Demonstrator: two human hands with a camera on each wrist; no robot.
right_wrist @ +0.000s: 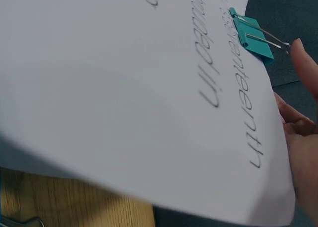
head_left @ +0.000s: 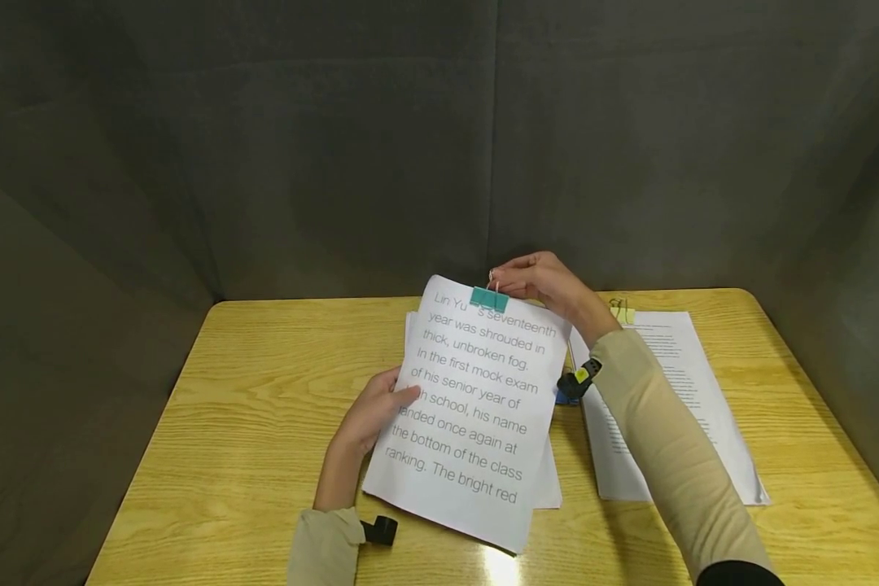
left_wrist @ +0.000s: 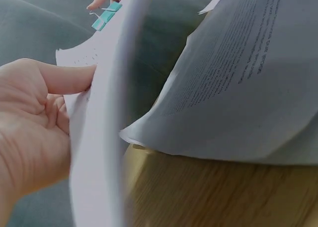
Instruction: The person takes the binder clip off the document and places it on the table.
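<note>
Dark grey curtain (head_left: pixel 337 163) behind a wood-grain table (head_left: pixel 256 391), yellow-clipped printed sheets (head_left: pixel 684 370) at right

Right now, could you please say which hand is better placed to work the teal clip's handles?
Probably the right hand: it is at the handle end of the teal clip, while the left hand grips the large-print pages.

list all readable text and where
Held pages: "Lin Yu 's seventeenth year was shrouded in thick, unbroken fog. In the first mock exam of his senior year of …h school, his name landed once again at the bottom of the class ranking. The bright red"
Yellow-clipped pages: print too small.
</note>
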